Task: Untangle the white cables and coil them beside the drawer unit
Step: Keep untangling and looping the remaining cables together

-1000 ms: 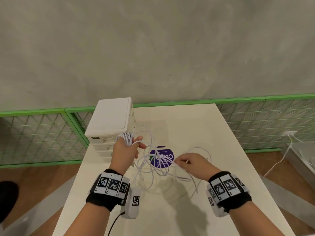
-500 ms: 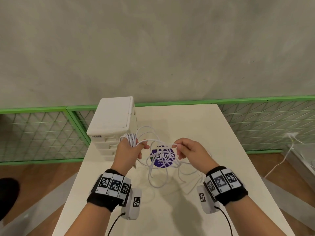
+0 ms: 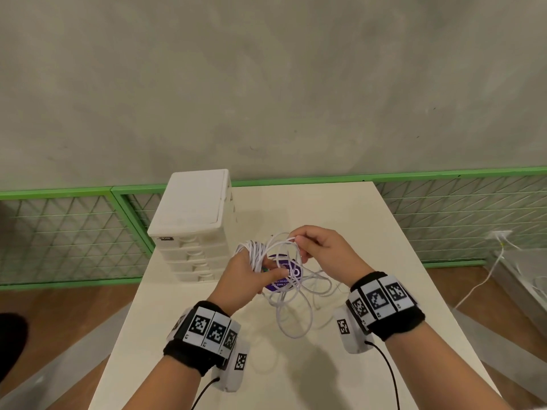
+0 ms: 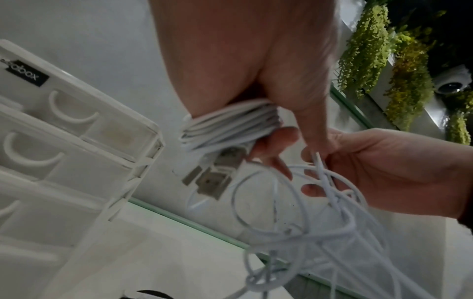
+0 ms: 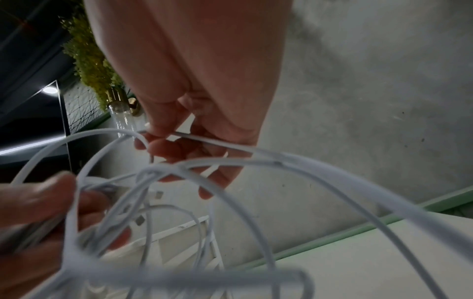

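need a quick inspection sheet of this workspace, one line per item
surface: pale table, mostly bare at the far end
job's things: white cables, part wound round the left hand, the rest hanging in tangled loops to the table; drawer unit stands at the table's left edge
clutter: purple round sticker under the loops
grippers: left hand holds the wound coil and its plugs; right hand pinches a strand
cables: black leads run from the wrist cameras; a white cord trails on the floor at right
surroundings: grey wall, green mesh fence, wood floor
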Demonstrator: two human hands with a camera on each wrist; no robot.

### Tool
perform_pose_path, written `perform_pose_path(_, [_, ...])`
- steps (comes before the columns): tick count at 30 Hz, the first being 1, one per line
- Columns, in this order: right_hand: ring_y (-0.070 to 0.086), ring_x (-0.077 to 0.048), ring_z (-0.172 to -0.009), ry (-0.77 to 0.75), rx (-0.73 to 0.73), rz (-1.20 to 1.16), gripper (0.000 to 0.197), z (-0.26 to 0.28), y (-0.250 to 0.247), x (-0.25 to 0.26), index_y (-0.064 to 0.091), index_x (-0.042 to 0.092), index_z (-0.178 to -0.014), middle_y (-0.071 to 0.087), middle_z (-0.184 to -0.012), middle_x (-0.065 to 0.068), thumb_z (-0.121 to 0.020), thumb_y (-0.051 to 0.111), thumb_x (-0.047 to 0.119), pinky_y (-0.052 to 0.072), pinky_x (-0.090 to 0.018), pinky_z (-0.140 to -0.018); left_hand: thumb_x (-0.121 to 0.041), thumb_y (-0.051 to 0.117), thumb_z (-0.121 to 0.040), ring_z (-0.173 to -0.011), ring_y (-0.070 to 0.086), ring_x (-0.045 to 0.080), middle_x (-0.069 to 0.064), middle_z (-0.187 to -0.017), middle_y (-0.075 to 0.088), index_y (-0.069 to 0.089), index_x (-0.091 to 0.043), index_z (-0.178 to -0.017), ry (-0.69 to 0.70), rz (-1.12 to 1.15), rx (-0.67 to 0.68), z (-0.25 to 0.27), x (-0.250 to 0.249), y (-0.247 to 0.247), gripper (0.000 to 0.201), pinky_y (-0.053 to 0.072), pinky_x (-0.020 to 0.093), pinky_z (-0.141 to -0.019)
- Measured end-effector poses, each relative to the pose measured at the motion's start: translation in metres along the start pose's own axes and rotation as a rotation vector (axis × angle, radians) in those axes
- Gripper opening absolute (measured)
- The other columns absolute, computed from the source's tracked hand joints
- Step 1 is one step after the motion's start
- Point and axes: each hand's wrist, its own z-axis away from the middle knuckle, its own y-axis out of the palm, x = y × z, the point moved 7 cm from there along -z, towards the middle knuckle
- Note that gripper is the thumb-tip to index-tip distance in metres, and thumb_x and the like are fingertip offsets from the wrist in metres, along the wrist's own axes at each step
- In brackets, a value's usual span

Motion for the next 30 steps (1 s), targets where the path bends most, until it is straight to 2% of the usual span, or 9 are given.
perform_pose_path(4, [0.059, -0.005, -0.085, 0.051, 0.042, 0.21, 0.019, -0.002, 0.004, -0.005, 0.071, 0.024, -0.093, 0.063, -0.087, 0.008, -0.093, 0.054, 0.015, 0.047, -0.027, -0.085, -0.01, 0.069, -0.082, -0.039, 0.047, 0.006, 0.004, -0.064, 0.069, 0.066, -0.004, -0.077, 0.055, 0.043, -0.046, -0.001, -0.008, -0.003, 0.008, 0.038, 0.018, -0.041])
perform_pose_path(7, [0.05, -0.014, -0.097, -0.029, 0.003, 0.466, 0.021, -0.003, 0.002, -0.004, 0.068, 0.03, -0.108, 0.055, -0.094, 0.005, -0.093, 0.055, 0.024, 0.04, -0.03, -0.091, -0.011, 0.064, -0.088, -0.037, 0.044, 0.007, 0.008, -0.072, 0.074, 0.059, -0.01, -0.07, 0.098, 0.07, -0.038, -0.001, -0.015, -0.004, 0.019, 0.038, 0.02, -0.043])
perform_pose_path(11, [0.045, -0.005, -0.092, -0.291, -0.388, 0.453, 0.011, 0.016, -0.009, 0.02, 0.068, 0.024, -0.092, 0.05, -0.092, 0.008, -0.084, 0.065, 0.031, 0.035, -0.016, -0.083, -0.012, 0.062, -0.09, -0.037, 0.044, 0.009, -0.001, -0.062, 0.071, 0.055, 0.009, -0.082, 0.096, 0.134, -0.109, -0.003, -0.016, -0.009, 0.023, 0.04, 0.019, -0.043])
perform_pose_path(15, [0.044, -0.01, -0.083, -0.421, -0.687, 0.463, 0.02, 0.047, -0.014, 0.026, 0.067, 0.018, -0.077, 0.045, -0.087, 0.004, -0.078, 0.067, 0.038, 0.036, -0.014, -0.077, -0.011, 0.059, -0.09, -0.039, 0.042, 0.011, -0.012, -0.043, 0.058, 0.067, 0.008, -0.089, 0.073, 0.119, -0.202, -0.009, -0.01, -0.02, 0.02, 0.04, 0.019, -0.043])
perform_pose_path(18, [0.045, -0.012, -0.059, -0.321, -0.497, 0.421, 0.044, 0.048, -0.004, 0.009, 0.056, 0.014, -0.054, 0.049, -0.059, 0.002, -0.083, 0.061, 0.047, 0.042, -0.026, -0.06, -0.02, 0.058, -0.092, -0.042, 0.042, 0.013, -0.01, -0.043, 0.056, 0.069, 0.005, -0.092, 0.049, 0.153, -0.287, -0.013, 0.0, -0.031, 0.027, 0.038, 0.019, -0.046])
perform_pose_path(20, [0.045, -0.015, -0.048, 0.012, -0.208, 0.57, 0.062, 0.042, 0.014, -0.019, 0.054, 0.007, -0.055, 0.052, -0.05, -0.003, -0.082, 0.051, 0.064, 0.043, -0.03, -0.055, -0.022, 0.057, -0.092, -0.043, 0.043, 0.014, 0.001, -0.046, 0.053, 0.075, -0.006, -0.084, 0.054, 0.185, -0.311, -0.014, 0.002, -0.035, 0.025, 0.036, 0.022, -0.049])
perform_pose_path(23, [0.057, -0.017, -0.06, 0.37, 0.152, 0.658, 0.062, 0.048, 0.041, -0.062, 0.07, 0.018, -0.088, 0.071, -0.079, -0.003, -0.076, 0.046, 0.074, 0.048, -0.028, -0.069, -0.02, 0.057, -0.093, -0.042, 0.043, 0.014, 0.01, -0.047, 0.048, 0.077, -0.013, -0.075, 0.07, 0.226, -0.295, -0.015, -0.001, -0.034, 0.028, 0.035, 0.022, -0.047])
perform_pose_path(27, [0.064, -0.013, -0.066, 0.284, 0.053, 0.271, 0.017, 0.04, 0.048, -0.066, 0.068, 0.014, -0.089, 0.068, -0.076, 0.004, -0.09, 0.056, 0.026, 0.047, -0.022, -0.064, -0.015, 0.056, -0.093, -0.039, 0.043, 0.011, 0.002, -0.042, 0.051, 0.076, -0.007, -0.077, 0.063, 0.219, -0.28, -0.015, -0.002, -0.033, 0.026, 0.034, 0.017, -0.039])
perform_pose_path(30, [0.059, -0.005, -0.067, 0.222, -0.039, 0.174, 0.019, 0.029, 0.038, -0.058, 0.066, 0.014, -0.081, 0.066, -0.073, 0.007, -0.093, 0.051, 0.013, 0.049, -0.025, -0.071, -0.017, 0.055, -0.094, -0.042, 0.044, 0.013, 0.0, -0.049, 0.057, 0.075, -0.006, -0.081, 0.042, 0.161, -0.293, -0.016, 0.006, -0.04, 0.026, 0.036, 0.018, -0.039])
